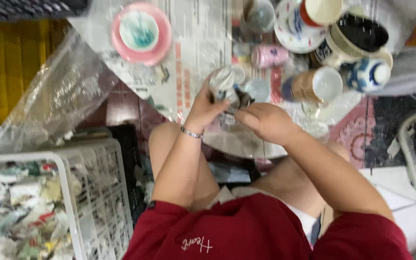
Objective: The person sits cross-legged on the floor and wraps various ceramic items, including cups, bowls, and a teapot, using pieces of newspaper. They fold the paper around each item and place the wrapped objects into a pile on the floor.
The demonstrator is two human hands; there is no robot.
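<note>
1. Head view: left hand (203,111) fingers clasp a paper-wrapped piece (227,85), possibly a cup; blurred.
2. Right hand (265,121) fingers curl on the wrapping's lower edge.
3. Piece sits above the lap, near the pink cup (269,56).

Both bare forearms reach forward from short red sleeves and meet above the bare knees (169,139). The left hand (207,110), a bracelet at its wrist, curls its fingers upward. The right hand (266,123) closes knuckles-up just beside it.
</note>
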